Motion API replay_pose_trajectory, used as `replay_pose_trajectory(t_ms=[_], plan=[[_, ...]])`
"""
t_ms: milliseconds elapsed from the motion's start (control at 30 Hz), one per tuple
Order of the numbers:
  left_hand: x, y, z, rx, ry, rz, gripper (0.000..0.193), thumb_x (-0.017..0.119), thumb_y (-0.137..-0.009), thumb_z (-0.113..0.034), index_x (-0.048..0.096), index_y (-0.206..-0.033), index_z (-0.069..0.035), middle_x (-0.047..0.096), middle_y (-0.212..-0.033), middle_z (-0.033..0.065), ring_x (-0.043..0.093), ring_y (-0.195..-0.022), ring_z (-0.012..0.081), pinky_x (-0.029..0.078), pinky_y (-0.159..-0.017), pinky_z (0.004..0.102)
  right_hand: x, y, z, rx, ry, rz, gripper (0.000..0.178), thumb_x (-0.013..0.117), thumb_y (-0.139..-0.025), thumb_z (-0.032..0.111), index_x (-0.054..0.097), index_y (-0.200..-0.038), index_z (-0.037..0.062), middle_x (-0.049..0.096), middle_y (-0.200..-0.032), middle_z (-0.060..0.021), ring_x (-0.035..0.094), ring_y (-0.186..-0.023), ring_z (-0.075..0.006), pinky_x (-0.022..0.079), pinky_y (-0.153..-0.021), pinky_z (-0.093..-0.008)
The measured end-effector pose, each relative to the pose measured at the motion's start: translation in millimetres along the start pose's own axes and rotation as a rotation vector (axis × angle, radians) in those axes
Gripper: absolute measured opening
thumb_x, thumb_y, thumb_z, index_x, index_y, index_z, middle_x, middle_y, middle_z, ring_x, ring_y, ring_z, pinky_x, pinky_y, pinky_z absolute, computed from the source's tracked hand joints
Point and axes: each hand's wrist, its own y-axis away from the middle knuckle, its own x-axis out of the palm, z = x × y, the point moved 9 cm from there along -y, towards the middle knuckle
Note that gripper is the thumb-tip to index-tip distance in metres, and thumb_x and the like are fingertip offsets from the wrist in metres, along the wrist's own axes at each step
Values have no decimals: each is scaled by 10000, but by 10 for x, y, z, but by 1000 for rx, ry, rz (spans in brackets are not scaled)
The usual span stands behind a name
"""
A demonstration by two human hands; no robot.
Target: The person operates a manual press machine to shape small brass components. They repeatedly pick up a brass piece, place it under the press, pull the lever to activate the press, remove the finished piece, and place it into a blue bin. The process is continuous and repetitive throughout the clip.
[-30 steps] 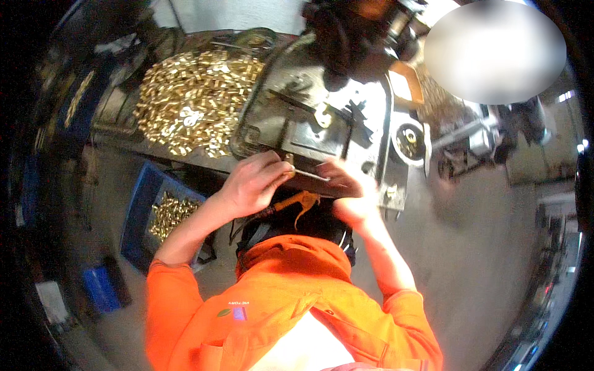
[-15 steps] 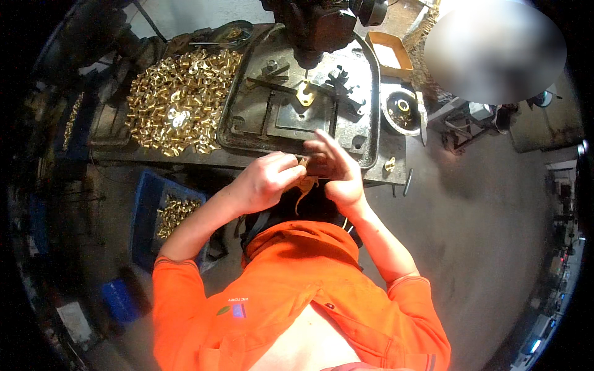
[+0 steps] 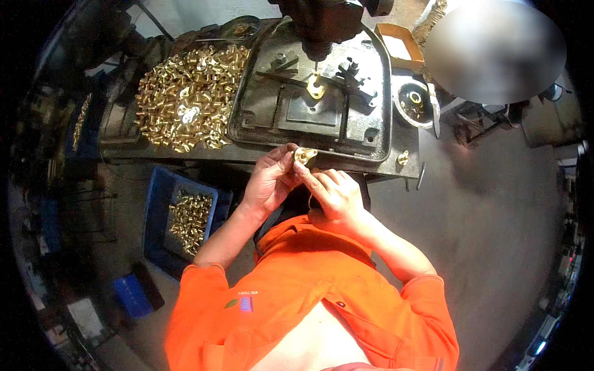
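I see the left hand [image 3: 271, 180] pinching a brass fitting [image 3: 304, 156] near the counter [image 3: 403, 137], the right hand [image 3: 337, 199] against it, grip unclear. A second fitting [image 3: 316, 87] sits under the drill [image 3: 327, 28]. Which are done, in heap [image 3: 185, 93] or blue crate [image 3: 149, 216], I can't tell.

Workshop: drill press [image 3: 325, 28], brass parts [image 3: 192, 99]

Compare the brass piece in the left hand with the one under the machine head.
The held piece is gripped by the left hand, while the other piece is out of both hands, beneath the machine head. The held piece is nearer the person; the other piece is farther off, over the metal machine table. Both are shiny and gold-coloured.
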Motion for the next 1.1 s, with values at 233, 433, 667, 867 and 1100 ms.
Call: replay_pose_trajectory(t_ms=[233,433,667,867,1100], plan=[[3,70,-60,48,117,48,217,522,-896,-141,566,-1066,-14,612,-846,89,501,-524,144,452,-689,298,-222,-84,-139,79,-14,9,873,610,-432,101,438,-1280,-9,566,-768,-98,523,-656,-252,450,-632,-347],[-30,-11,-45,68,130,70,212,522,-897,-150,567,-1042,-2,612,-852,108,518,-595,155,443,-672,289,82,46,-379,251,133,214,854,658,-451,163,451,-1266,18,579,-791,-86,547,-724,-255,449,-669,-347],[14,-351,-554,252,-444,0,164,565,-866,-59,562,-1007,24,636,-830,107,584,-674,144,459,-581,240,-127,48,-490,204,-9,129,639,640,-494,139,544,-1115,18,592,-843,-115,550,-750,-294,462,-673,-369],[536,-967,-838,653,-1587,94,162,616,-797,-78,579,-948,-34,617,-781,67,587,-673,189,441,-574,306,-259,94,-613,246,-22,157,543,635,-504,105,580,-1038,25,593,-842,-117,559,-768,-304,470,-679,-371],[697,-1226,-722,832,-2003,87,180,591,-811,-180,592,-937,-51,580,-815,145,590,-759,324,465,-652,415,-320,224,-812,329,-25,210,513,631,-532,128,585,-1037,49,596,-872,-111,566,-815,-290,475,-733,-367]])
